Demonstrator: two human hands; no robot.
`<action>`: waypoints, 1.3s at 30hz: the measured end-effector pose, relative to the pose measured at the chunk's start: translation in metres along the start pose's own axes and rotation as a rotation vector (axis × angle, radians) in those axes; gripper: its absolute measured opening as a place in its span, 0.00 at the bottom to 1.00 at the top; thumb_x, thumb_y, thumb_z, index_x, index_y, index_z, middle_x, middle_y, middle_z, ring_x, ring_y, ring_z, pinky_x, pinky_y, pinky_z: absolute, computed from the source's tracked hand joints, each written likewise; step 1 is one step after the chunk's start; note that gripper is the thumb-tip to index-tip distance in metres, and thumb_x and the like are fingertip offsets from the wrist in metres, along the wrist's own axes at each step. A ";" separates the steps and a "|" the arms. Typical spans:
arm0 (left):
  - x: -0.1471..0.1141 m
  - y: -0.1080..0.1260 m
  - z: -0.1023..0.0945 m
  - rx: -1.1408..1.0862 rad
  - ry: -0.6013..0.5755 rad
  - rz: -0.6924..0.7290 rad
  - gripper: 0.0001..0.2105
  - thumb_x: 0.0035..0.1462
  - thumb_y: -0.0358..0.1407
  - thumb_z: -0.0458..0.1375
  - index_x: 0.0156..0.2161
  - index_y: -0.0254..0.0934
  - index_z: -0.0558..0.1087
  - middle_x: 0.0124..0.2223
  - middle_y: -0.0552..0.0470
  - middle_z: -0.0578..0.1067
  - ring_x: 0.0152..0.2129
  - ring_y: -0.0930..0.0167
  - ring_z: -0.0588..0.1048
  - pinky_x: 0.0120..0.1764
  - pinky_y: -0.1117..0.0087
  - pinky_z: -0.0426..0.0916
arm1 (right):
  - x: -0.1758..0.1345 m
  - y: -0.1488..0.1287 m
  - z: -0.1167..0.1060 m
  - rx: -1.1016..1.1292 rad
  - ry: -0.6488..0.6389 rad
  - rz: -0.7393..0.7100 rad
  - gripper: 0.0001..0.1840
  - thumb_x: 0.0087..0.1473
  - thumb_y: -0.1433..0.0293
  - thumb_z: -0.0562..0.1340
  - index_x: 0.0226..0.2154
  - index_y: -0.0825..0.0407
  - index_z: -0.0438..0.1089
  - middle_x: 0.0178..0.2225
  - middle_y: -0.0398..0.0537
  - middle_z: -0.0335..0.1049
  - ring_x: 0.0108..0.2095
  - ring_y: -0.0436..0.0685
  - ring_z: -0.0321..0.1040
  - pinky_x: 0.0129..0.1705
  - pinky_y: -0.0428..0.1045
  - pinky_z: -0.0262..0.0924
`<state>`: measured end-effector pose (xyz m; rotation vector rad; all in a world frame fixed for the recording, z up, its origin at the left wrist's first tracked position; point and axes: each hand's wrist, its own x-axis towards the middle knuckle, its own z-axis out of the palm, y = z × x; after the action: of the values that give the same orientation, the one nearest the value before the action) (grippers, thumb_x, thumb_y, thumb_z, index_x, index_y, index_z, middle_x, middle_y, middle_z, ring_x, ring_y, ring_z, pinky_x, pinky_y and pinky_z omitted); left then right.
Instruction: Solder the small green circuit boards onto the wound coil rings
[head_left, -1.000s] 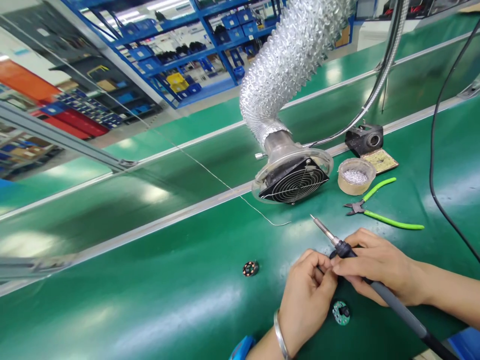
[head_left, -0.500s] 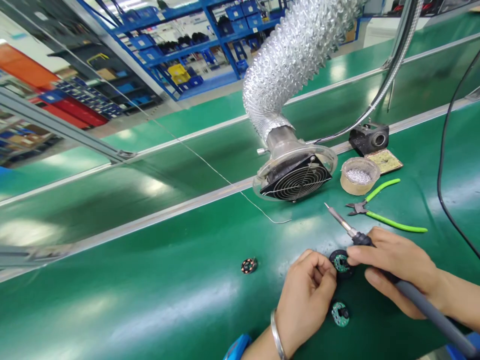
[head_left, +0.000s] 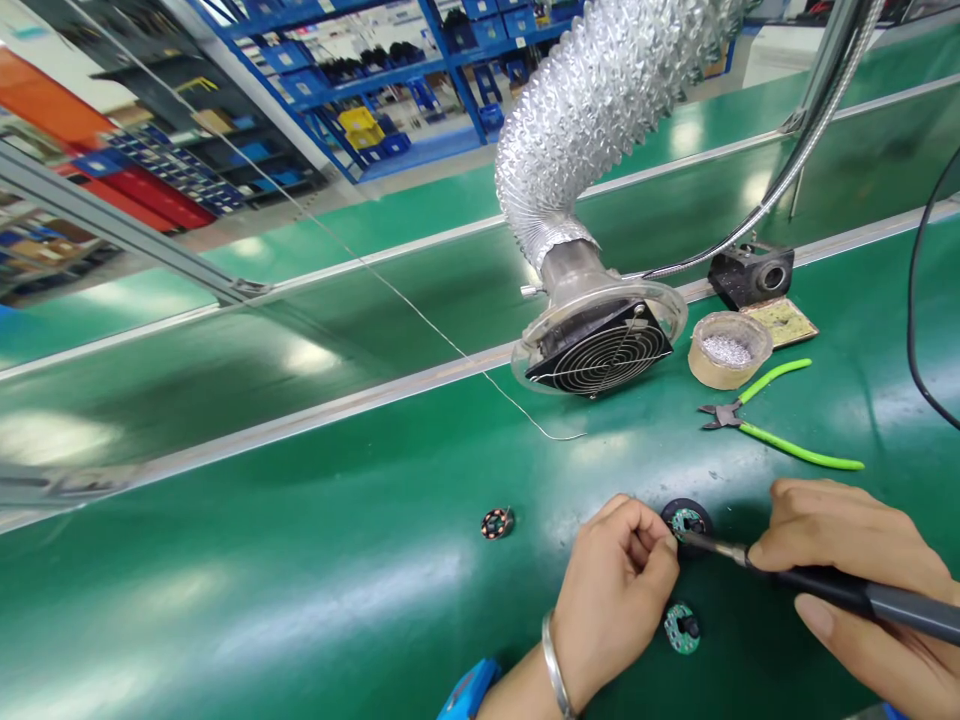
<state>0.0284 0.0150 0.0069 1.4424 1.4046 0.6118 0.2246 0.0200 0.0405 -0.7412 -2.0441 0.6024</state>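
My right hand point(head_left: 862, 570) grips a soldering iron point(head_left: 817, 583) with a dark handle. Its metal tip reaches the small round green circuit board point(head_left: 686, 522), which sits in a black round holder point(head_left: 699, 507). At the left edge of that holder, my left hand point(head_left: 619, 580) has thumb and index finger pinched together; whatever lies between them is hidden. Below the holder, a second round green circuit board point(head_left: 682, 628) with a black part on it lies on the table. Off to the left is a small ring-shaped copper-wound coil point(head_left: 496, 523).
A fume extractor point(head_left: 607, 350) on a silver duct hangs over the green table. Solder wire point(head_left: 517, 405) slants down beside it. Green-handled cutters point(head_left: 780, 415), a round tub point(head_left: 727, 350), a yellow sponge point(head_left: 784, 322) and a black iron stand point(head_left: 750, 275) sit at the back right.
My right hand has swung the soldering iron from pointing up and left down onto the board in the black holder. The left hand stays pinched by the holder. The view has shifted slightly.
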 end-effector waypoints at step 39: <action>0.002 -0.010 0.003 -0.103 -0.005 -0.029 0.05 0.52 0.30 0.54 0.26 0.36 0.68 0.27 0.54 0.68 0.18 0.76 0.69 0.21 0.77 0.65 | -0.007 0.075 -0.024 -0.536 0.366 0.235 0.17 0.59 0.68 0.58 0.51 0.46 0.69 0.37 0.50 0.71 0.37 0.60 0.69 0.40 0.55 0.65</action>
<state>0.0267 0.0145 -0.0034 1.3393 1.3679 0.6531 0.2686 0.0714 0.0003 -1.3129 -1.7912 0.0203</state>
